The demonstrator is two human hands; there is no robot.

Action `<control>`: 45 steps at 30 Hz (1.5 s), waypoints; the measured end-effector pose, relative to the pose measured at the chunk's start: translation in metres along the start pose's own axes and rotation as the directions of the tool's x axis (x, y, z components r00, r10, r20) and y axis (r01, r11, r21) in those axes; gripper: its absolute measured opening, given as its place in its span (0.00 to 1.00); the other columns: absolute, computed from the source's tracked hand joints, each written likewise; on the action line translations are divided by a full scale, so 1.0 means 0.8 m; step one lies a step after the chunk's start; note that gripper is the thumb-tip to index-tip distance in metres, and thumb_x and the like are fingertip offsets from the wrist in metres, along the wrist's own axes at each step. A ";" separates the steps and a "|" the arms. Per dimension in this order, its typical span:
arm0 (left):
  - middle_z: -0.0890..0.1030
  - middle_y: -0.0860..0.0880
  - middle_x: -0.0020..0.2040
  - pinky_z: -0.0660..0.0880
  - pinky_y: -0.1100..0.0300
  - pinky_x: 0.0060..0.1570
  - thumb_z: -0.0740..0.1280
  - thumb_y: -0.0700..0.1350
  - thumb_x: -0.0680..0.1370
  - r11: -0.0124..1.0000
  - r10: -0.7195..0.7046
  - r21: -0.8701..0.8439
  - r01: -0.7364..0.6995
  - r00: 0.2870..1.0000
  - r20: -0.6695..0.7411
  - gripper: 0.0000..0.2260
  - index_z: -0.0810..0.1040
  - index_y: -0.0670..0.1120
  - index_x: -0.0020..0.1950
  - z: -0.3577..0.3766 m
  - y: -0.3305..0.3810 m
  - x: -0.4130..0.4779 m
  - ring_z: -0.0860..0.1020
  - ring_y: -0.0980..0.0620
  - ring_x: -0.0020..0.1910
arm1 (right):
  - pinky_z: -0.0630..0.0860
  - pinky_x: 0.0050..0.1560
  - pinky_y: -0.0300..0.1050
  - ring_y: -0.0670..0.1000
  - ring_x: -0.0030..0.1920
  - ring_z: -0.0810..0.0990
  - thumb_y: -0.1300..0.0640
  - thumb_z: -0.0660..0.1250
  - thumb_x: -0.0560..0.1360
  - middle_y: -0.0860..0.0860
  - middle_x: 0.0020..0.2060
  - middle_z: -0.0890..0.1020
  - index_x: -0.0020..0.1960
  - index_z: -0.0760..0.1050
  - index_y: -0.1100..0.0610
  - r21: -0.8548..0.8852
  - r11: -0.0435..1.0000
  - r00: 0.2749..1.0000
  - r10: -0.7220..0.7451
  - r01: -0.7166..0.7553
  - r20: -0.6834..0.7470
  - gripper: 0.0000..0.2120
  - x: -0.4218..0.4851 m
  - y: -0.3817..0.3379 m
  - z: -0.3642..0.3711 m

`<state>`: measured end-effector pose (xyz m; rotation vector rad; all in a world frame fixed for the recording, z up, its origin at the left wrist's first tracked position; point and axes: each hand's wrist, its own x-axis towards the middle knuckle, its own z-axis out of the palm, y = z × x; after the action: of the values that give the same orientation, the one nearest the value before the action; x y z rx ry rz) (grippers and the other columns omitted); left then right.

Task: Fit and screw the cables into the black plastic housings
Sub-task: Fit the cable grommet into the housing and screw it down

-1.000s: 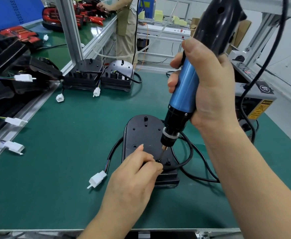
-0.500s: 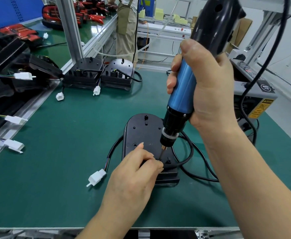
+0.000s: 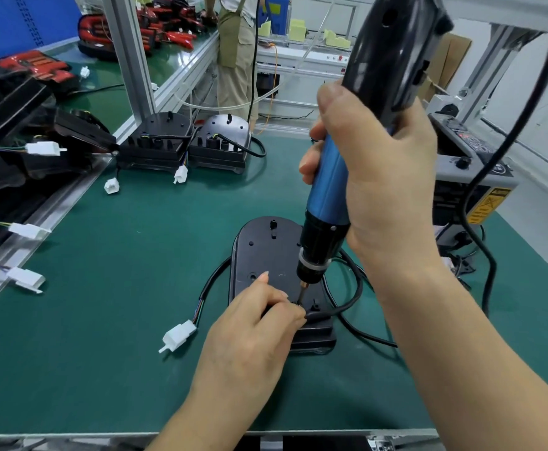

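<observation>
The bench's metal front edge [image 3: 103, 436] runs along the bottom, and both forearms are cut off there. The left hand [image 3: 249, 327] rests on the near end of the black plastic housing [image 3: 266, 252], covering that end. Its forefinger lies straight along the housing's top. The other fingers are curled down and pinch the black cable [image 3: 350, 297] where it comes out from under them. Whether a screw sits beneath the fingertips cannot be seen.

The screwdriver bit [image 3: 301, 292] stands almost upright, and its tip goes out of sight just beside those fingertips. The right hand [image 3: 380, 164] is wrapped tightly round the blue barrel of the electric screwdriver [image 3: 327, 190]. The tool's black top runs out of the upper edge.

The housing lies flat near the middle of the green mat [image 3: 119, 304]. The cable loops round its right side and passes partly behind the right wrist. A white connector [image 3: 178, 336] on thin coloured wires lies on the mat just left of the left hand.

To the left a broad stretch of mat lies bare as far as a metal rail [image 3: 38, 222]. Three more white connectors [image 3: 27, 229] hang over that rail from dark parts that are hard to make out. On the right the tool's power cord [image 3: 480, 190] hangs in front of a grey controller box [image 3: 471, 177] at the mat's edge.

Farther back, two more housings [image 3: 155, 138] stand side by side with their cables fitted, beside an aluminium post [image 3: 129, 53]. Beyond them lie red-and-black parts [image 3: 35, 65] on another bench, and a standing person [image 3: 236, 43] is cut off at the top.
</observation>
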<state>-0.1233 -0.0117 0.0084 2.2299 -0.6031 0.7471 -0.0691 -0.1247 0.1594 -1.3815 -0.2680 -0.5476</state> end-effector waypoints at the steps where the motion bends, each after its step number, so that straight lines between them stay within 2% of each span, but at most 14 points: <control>1: 0.75 0.47 0.39 0.71 0.53 0.65 0.64 0.41 0.77 1.000 0.002 -0.004 -0.002 1.000 0.000 0.09 0.81 0.39 0.42 0.000 0.000 0.000 0.77 0.47 0.38 | 0.75 0.33 0.44 0.51 0.26 0.77 0.58 0.70 0.72 0.53 0.32 0.76 0.41 0.71 0.55 -0.012 1.000 1.000 -0.007 0.007 -0.005 0.07 -0.001 -0.001 0.001; 6: 0.74 0.48 0.40 0.71 0.52 0.65 0.65 0.41 0.76 1.000 0.002 -0.004 -0.002 1.000 0.004 0.07 0.81 0.40 0.43 0.000 -0.001 -0.002 0.77 0.48 0.38 | 0.76 0.32 0.45 0.50 0.26 0.77 0.57 0.70 0.72 0.53 0.33 0.76 0.42 0.70 0.56 -0.051 0.998 1.000 -0.025 0.026 0.013 0.08 -0.002 -0.001 0.005; 10: 0.75 0.48 0.40 0.71 0.53 0.65 0.68 0.38 0.74 1.000 0.008 -0.010 -0.007 1.000 0.014 0.03 0.81 0.40 0.43 -0.001 -0.001 -0.001 0.77 0.48 0.38 | 0.77 0.33 0.42 0.52 0.31 0.82 0.58 0.70 0.73 0.51 0.37 0.81 0.47 0.73 0.57 -0.005 1.000 0.999 0.009 -0.009 0.035 0.06 0.000 -0.003 0.003; 13: 0.75 0.49 0.40 0.70 0.56 0.66 0.69 0.38 0.74 1.000 0.005 -0.011 -0.005 0.999 0.039 0.02 0.81 0.41 0.43 -0.004 -0.001 0.000 0.77 0.49 0.38 | 0.79 0.35 0.44 0.53 0.34 0.83 0.57 0.70 0.74 0.45 0.35 0.81 0.50 0.74 0.58 0.028 0.999 0.999 0.025 -0.023 -0.045 0.08 0.009 -0.008 -0.012; 17: 0.76 0.51 0.42 0.68 0.63 0.65 0.64 0.44 0.77 1.000 0.006 -0.002 -0.006 0.997 0.083 0.09 0.81 0.43 0.50 -0.012 0.001 0.005 0.77 0.53 0.42 | 0.79 0.37 0.43 0.48 0.32 0.79 0.52 0.71 0.72 0.47 0.33 0.79 0.50 0.73 0.59 0.140 0.979 0.965 0.173 -0.147 -0.197 0.13 0.026 -0.013 -0.066; 19: 0.75 0.50 0.42 0.69 0.62 0.64 0.66 0.44 0.78 1.000 0.015 0.013 -0.016 0.995 0.101 0.09 0.82 0.42 0.52 -0.012 0.003 0.006 0.76 0.52 0.40 | 0.79 0.37 0.42 0.47 0.30 0.78 0.50 0.71 0.72 0.47 0.28 0.79 0.48 0.73 0.58 0.186 0.957 0.918 0.268 -0.220 -0.293 0.13 0.035 -0.012 -0.107; 21: 0.74 0.50 0.41 0.69 0.61 0.62 0.69 0.41 0.75 0.999 0.025 0.035 -0.029 0.994 0.110 0.06 0.82 0.41 0.50 -0.012 0.005 0.007 0.74 0.52 0.37 | 0.80 0.38 0.44 0.47 0.28 0.78 0.49 0.70 0.72 0.48 0.25 0.77 0.45 0.72 0.57 0.208 0.936 0.857 0.344 -0.283 -0.384 0.12 0.041 -0.008 -0.153; 25: 0.73 0.50 0.40 0.75 0.61 0.53 0.70 0.39 0.70 0.998 0.017 0.060 -0.025 0.991 0.134 0.06 0.82 0.42 0.46 -0.013 0.006 0.009 0.74 0.51 0.36 | 0.79 0.37 0.45 0.48 0.28 0.76 0.48 0.69 0.72 0.50 0.27 0.75 0.42 0.70 0.55 0.278 0.879 0.711 0.476 -0.387 -0.517 0.12 0.041 0.008 -0.247; 30: 0.75 0.48 0.39 0.75 0.59 0.54 0.71 0.38 0.73 0.994 0.066 0.079 -0.072 0.995 0.071 0.03 0.83 0.40 0.45 -0.008 0.002 0.007 0.74 0.51 0.41 | 0.76 0.37 0.47 0.51 0.33 0.74 0.47 0.68 0.73 0.52 0.35 0.73 0.43 0.69 0.56 0.300 0.755 0.489 0.621 -0.583 -0.613 0.14 0.024 0.044 -0.323; 34: 0.76 0.47 0.39 0.72 0.63 0.55 0.61 0.45 0.75 0.993 0.082 0.084 -0.087 0.995 0.063 0.13 0.84 0.41 0.44 -0.006 0.001 0.010 0.73 0.53 0.45 | 0.75 0.37 0.49 0.53 0.35 0.75 0.47 0.69 0.73 0.54 0.37 0.74 0.45 0.69 0.58 0.294 0.697 0.413 0.655 -0.654 -0.633 0.15 0.015 0.068 -0.349; 37: 0.76 0.46 0.39 0.69 0.61 0.60 0.59 0.47 0.75 0.991 0.088 0.098 -0.093 0.995 0.053 0.16 0.84 0.39 0.44 -0.005 0.001 0.011 0.72 0.52 0.43 | 0.78 0.38 0.52 0.55 0.37 0.77 0.49 0.69 0.74 0.56 0.40 0.76 0.48 0.69 0.59 0.257 0.698 0.422 0.640 -0.669 -0.642 0.15 0.019 0.077 -0.357; 41: 0.75 0.46 0.39 0.69 0.59 0.60 0.60 0.46 0.75 0.990 0.090 0.106 -0.096 0.994 0.065 0.16 0.84 0.38 0.44 -0.005 0.001 0.011 0.72 0.52 0.42 | 0.79 0.43 0.56 0.59 0.39 0.80 0.49 0.69 0.75 0.60 0.44 0.78 0.53 0.68 0.61 0.128 0.666 0.445 0.617 -0.735 -0.649 0.18 0.024 0.087 -0.368; 43: 0.75 0.46 0.39 0.70 0.61 0.60 0.59 0.47 0.74 0.989 0.084 0.115 -0.093 0.993 0.080 0.16 0.84 0.39 0.44 -0.006 0.002 0.012 0.72 0.52 0.43 | 0.79 0.49 0.58 0.62 0.43 0.81 0.47 0.70 0.74 0.61 0.46 0.79 0.56 0.69 0.62 -0.010 0.605 0.460 0.594 -0.796 -0.660 0.21 0.025 0.091 -0.372; 45: 0.75 0.47 0.39 0.68 0.62 0.60 0.59 0.47 0.74 0.989 0.079 0.117 -0.089 0.993 0.085 0.16 0.84 0.39 0.44 -0.007 0.002 0.012 0.72 0.53 0.43 | 0.79 0.47 0.55 0.62 0.45 0.81 0.46 0.69 0.73 0.61 0.46 0.80 0.57 0.71 0.64 -0.206 0.515 0.500 0.537 -0.832 -0.679 0.23 0.028 0.095 -0.373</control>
<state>-0.1190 -0.0110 0.0188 2.3672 -0.7119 0.7578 -0.0510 -0.4131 0.0508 -1.6218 1.0049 -0.2560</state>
